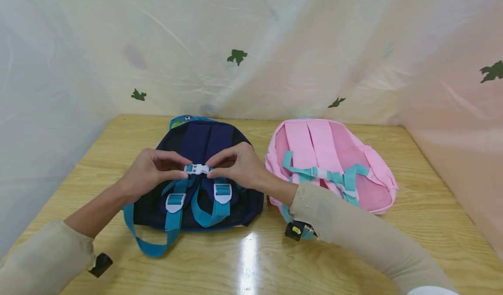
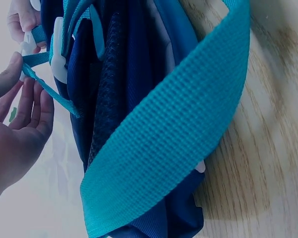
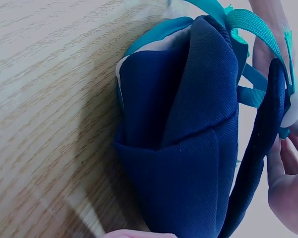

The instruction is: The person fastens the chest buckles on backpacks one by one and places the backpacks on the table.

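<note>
A navy backpack lies with its strap side up on the table. Above it, a white side-release buckle joins its teal chest straps. The left hand pinches the buckle's left end between thumb and fingers, and the right hand pinches the right end. The buckle halves meet, but whether they are locked cannot be told. In the left wrist view, the left hand holds the buckle by a teal strap. In the right wrist view, fingers of the right hand partly hide behind the shoulder strap.
To the right lies a pink backpack, its teal chest strap fastened across the front. White strap adjusters and a loose teal strap loop hang at the navy backpack's near side. A leaf-patterned curtain stands behind the wooden table.
</note>
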### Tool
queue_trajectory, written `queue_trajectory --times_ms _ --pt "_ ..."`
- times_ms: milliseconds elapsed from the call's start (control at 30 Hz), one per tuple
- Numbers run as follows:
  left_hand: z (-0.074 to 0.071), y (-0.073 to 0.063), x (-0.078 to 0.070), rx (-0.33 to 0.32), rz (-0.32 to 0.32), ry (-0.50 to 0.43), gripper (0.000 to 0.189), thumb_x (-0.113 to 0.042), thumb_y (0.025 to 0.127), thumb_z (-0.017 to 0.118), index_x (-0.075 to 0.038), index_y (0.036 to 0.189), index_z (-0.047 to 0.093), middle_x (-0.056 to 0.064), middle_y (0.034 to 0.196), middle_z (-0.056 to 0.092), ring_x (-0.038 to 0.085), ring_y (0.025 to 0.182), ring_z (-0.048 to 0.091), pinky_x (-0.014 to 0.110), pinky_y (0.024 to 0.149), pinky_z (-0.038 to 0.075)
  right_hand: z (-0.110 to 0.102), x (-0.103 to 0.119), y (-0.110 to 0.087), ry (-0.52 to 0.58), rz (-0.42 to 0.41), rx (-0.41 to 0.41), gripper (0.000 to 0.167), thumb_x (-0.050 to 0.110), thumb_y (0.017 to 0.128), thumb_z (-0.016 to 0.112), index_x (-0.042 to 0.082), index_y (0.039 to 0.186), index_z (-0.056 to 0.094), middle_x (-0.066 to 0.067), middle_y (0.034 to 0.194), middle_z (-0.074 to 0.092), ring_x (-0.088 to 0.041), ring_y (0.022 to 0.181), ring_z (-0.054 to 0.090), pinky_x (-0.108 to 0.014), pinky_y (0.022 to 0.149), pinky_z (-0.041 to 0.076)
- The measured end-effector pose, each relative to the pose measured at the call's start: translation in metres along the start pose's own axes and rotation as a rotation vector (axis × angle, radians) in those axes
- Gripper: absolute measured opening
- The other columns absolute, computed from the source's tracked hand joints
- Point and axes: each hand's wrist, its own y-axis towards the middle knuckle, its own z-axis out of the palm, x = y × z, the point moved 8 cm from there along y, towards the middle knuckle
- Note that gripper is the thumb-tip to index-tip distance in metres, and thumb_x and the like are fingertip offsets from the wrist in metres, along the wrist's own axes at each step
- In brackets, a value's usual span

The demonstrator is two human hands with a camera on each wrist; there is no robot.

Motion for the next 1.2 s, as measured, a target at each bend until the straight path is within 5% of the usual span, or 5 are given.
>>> queue_trajectory --times_ms 900,1200 --pt "0.0039 0.0022 -0.0014 -0.002 -0.002 0.0 0.02 0.002 0.09 0.077 0.007 0.11 0.075 0.006 0.097 0.074 0.02 0.081 0.066 0.024 0.078 0.058 -0.0018 -0.0005 0.0005 -0.01 -0.023 -0.01 0.014 -0.006 0.084 0.082 -0.01 0.097 0.079 -0.018 0.095 0.078 -0.02 0.087 0.077 -0.033 0.082 0.062" --pt "0.007 0.0026 -0.0087 0.011 0.057 -0.023 0.02 0.003 0.09 0.077 0.009 0.109 0.075 0.006 0.097 0.075 0.017 0.08 0.068 0.023 0.075 0.058 -0.0012 0.002 0.0027 -0.004 -0.045 -0.003 0.015 -0.006 0.084 0.082 -0.01 0.097 0.078 -0.019 0.095 0.078 -0.02 0.086 0.077 -0.034 0.08 0.062"
